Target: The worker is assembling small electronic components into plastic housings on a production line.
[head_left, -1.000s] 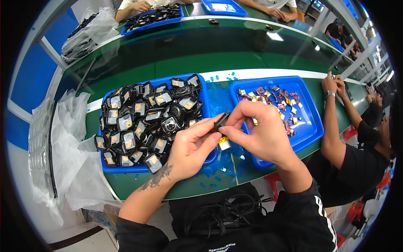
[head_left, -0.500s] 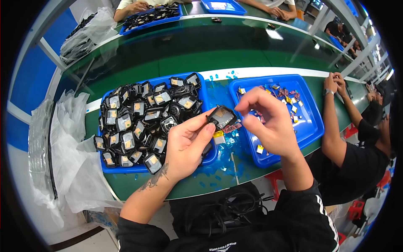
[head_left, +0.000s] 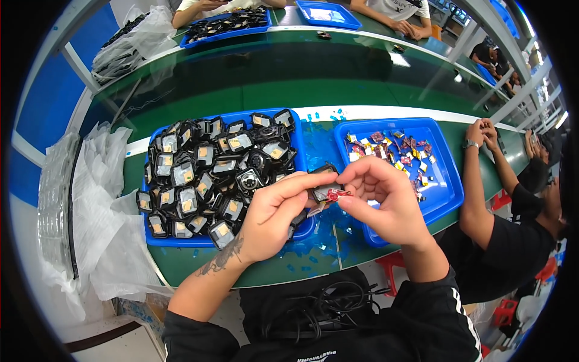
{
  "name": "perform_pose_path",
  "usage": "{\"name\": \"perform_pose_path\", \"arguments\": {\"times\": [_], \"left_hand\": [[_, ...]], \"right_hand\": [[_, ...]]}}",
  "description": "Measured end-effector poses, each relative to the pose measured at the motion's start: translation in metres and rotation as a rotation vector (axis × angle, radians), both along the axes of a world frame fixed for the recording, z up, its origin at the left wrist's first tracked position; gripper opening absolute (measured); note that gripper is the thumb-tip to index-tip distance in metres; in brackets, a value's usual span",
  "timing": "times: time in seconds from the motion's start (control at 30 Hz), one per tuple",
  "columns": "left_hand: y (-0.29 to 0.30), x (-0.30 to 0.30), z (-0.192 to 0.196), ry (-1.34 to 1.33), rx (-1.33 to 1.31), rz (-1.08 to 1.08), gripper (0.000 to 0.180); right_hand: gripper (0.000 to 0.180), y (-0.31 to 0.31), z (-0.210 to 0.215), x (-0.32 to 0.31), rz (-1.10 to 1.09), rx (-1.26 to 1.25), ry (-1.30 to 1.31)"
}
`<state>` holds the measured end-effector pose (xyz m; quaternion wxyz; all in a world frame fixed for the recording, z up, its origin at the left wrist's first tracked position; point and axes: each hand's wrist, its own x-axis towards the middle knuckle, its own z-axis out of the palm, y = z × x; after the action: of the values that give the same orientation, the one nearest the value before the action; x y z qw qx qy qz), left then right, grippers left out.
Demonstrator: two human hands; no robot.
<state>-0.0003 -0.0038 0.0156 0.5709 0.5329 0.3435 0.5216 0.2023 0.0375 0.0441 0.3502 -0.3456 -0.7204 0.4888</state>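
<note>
Between the fingers of my left hand point(head_left: 274, 211) is a small black smartwatch case point(head_left: 323, 190), tilted, its inner side partly hidden by my fingers. My right hand point(head_left: 389, 199) meets it from the other side, thumb and forefinger pinched at a small red circuit piece point(head_left: 335, 195) by the case's edge. Whether that piece is still joined to the case I cannot tell. At left, a blue tray point(head_left: 187, 242) is heaped with similar black cases point(head_left: 208, 172). To the right, another blue tray point(head_left: 445, 187) bears scattered small red, yellow and white parts point(head_left: 416, 148).
Bits of blue film point(head_left: 310, 256) litter the green table between the trays. Clear plastic sheeting point(head_left: 105, 223) hangs at the left. A co-worker's arms point(head_left: 482, 181) rest at the right. Across the table, other people sit near more blue trays point(head_left: 329, 15).
My right hand has come in from beside the case and now pinches at the red piece. The case sits slightly lower and is turned. More small parts show in the right tray.
</note>
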Motion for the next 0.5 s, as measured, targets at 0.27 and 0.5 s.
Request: {"name": "perform_pose_path", "arguments": {"times": [0.27,0.5], "left_hand": [[0.001,-0.001,-0.009,0.268,0.263,0.082,0.041],[-0.001,0.002,-0.006,0.477,0.478,0.249,0.031]], "right_hand": [[0.014,0.0,0.009,0.004,0.06,-0.303,0.175],[0.013,0.004,0.001,0.006,0.102,-0.38,0.202]]}}
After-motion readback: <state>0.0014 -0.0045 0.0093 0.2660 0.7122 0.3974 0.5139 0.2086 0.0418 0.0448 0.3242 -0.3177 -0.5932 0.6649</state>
